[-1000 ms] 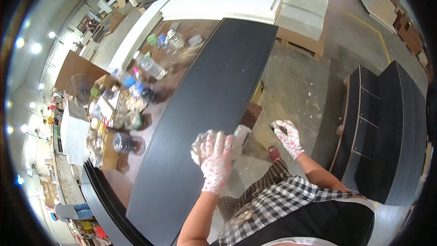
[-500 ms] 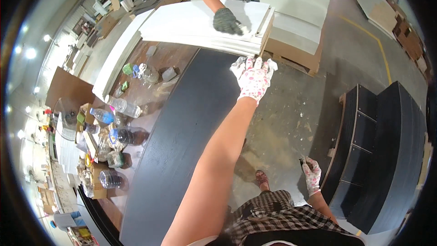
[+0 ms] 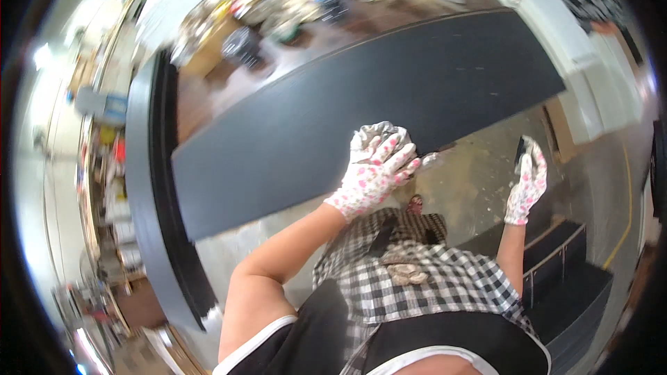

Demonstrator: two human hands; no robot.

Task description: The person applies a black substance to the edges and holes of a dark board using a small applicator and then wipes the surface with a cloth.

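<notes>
The white-and-pink-patterned, fabric-gloved left hand [image 3: 367,184] lies palm down, fingers reaching forward and rightward, its bare left forearm [image 3: 297,246] angling up from a bent elbow. The similarly gloved right hand [image 3: 528,187] stands well apart, fingers upward and loosely bent, above its bare right forearm [image 3: 511,257].

Workshop, long black board [image 3: 313,125] on a cluttered worktable [image 3: 198,97], stacked white panels [image 3: 566,42], yellow floor line [image 3: 629,194]
</notes>
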